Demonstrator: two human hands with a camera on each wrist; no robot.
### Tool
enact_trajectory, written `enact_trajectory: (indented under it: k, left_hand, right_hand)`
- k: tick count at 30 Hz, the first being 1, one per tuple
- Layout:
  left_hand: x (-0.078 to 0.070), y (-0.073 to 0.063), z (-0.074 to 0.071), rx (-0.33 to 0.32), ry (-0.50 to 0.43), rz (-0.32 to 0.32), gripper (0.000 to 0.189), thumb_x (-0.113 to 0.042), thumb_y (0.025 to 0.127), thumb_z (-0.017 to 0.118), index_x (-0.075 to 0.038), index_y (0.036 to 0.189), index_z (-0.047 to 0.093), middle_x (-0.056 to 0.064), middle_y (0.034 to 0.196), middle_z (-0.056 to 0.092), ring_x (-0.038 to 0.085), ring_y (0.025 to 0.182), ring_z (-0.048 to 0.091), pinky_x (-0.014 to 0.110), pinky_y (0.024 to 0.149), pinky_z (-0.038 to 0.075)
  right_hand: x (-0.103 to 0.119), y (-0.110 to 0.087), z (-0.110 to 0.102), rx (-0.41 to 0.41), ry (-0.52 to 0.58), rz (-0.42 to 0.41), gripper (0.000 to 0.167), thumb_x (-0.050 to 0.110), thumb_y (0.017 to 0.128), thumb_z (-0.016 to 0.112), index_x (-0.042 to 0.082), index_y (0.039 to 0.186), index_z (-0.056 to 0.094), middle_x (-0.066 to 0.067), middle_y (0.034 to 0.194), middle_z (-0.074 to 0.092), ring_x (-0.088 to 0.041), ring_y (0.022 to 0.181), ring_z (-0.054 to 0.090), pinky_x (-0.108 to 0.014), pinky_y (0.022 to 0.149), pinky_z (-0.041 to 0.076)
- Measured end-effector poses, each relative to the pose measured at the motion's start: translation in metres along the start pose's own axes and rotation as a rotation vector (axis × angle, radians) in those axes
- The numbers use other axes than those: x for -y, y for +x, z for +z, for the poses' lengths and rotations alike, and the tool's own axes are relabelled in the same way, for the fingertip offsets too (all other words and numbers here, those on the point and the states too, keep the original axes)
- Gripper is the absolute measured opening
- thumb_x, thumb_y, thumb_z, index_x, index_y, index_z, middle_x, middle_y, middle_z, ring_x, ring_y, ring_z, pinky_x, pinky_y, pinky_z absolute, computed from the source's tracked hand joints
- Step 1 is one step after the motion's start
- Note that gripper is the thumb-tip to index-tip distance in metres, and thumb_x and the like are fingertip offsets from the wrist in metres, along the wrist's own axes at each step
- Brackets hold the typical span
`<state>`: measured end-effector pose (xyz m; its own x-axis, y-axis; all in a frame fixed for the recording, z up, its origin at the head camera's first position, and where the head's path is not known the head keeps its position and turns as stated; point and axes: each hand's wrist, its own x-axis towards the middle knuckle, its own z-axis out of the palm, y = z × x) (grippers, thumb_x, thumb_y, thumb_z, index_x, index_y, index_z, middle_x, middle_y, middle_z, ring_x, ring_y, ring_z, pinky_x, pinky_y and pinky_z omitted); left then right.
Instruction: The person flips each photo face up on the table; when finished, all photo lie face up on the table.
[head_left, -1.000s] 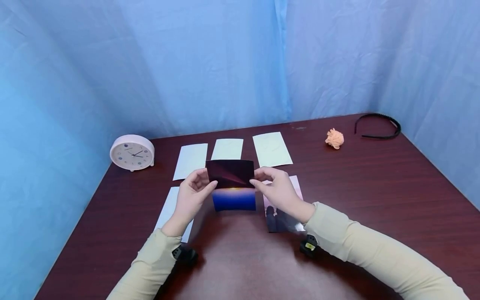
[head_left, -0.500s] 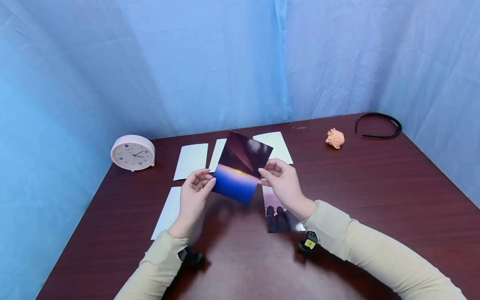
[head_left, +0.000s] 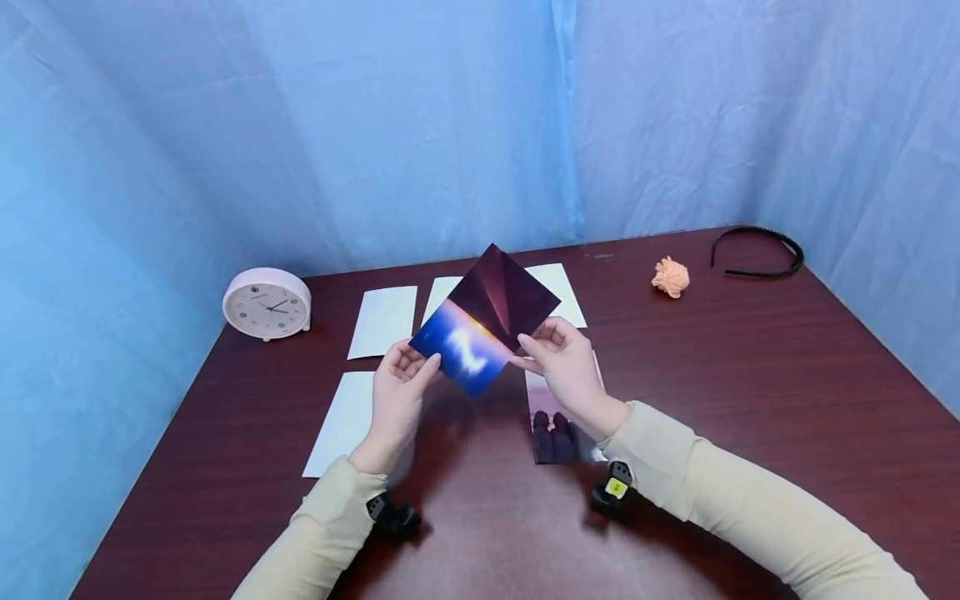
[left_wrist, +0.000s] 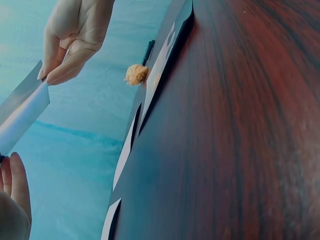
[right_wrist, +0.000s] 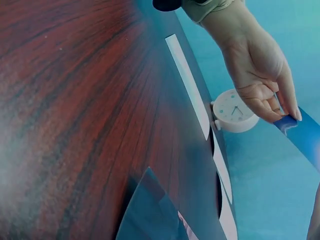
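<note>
A glossy photo print (head_left: 487, 308), dark maroon at one end and blue at the other with a bright band between, is held up tilted above the table in the head view. My left hand (head_left: 400, 398) pinches its left corner between thumb and fingers. On the opposite side, my right hand (head_left: 567, 367) pinches the lower right edge. The left wrist view shows the photo (left_wrist: 22, 112) edge-on between both hands, well off the tabletop. Under my right hand lies another photo (head_left: 551, 433), pinkish with dark figures, partly covered by that hand.
Several white sheets lie on the dark wooden table (head_left: 720, 400), among them a back-left one (head_left: 382, 321) and a front-left one (head_left: 341, 425). A round clock (head_left: 267, 304) stands at far left. A peach fluffy ball (head_left: 670, 277) and a black headband (head_left: 795, 258) lie back right. Blue curtains (head_left: 420, 125) enclose the table.
The held photo has tipped up to face the head camera and turned clockwise until a corner points upward. Both hands keep their pinch; the left has moved slightly right.
</note>
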<state>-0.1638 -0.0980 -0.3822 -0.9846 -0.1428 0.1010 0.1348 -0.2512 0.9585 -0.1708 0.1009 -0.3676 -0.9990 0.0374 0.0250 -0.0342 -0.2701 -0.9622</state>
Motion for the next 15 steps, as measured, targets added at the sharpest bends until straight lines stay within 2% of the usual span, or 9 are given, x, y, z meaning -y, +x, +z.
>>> enact_trajectory:
  k: [4,10,15]
  left_hand:
    - [0.0006,0.0004,0.0006,-0.010,0.026,0.006,0.020,0.009,0.086,0.060,-0.002,0.100,0.052,-0.001,0.080,0.055,0.007,0.070,0.057,0.024,0.069,0.056]
    - [0.0006,-0.0002,-0.0018,-0.005,0.129,0.035,0.027,0.007,0.085,0.063,0.006,0.110,0.053,0.000,0.079,0.055,0.010,0.067,0.057,0.025,0.070,0.056]
    - [0.0002,-0.0002,-0.0045,-0.005,0.146,0.045,0.029,0.010,0.083,0.064,0.008,0.110,0.053,-0.001,0.075,0.054,0.009,0.065,0.057,0.026,0.068,0.056]
  right_hand:
    - [-0.0020,-0.0006,0.0010,0.009,0.025,-0.003,0.014,-0.008,0.089,0.056,0.003,0.088,0.048,-0.002,0.077,0.053,-0.010,0.068,0.062,-0.033,0.074,0.057]
    - [-0.0014,-0.0008,-0.0005,-0.008,-0.017,0.016,0.012,-0.005,0.089,0.059,0.003,0.090,0.050,-0.001,0.077,0.055,-0.010,0.070,0.064,-0.032,0.076,0.057]
    - [0.0011,-0.0008,-0.0041,-0.005,-0.044,0.006,0.012,-0.002,0.089,0.060,0.002,0.088,0.049,-0.001,0.075,0.055,-0.010,0.068,0.065,-0.032,0.075,0.057]
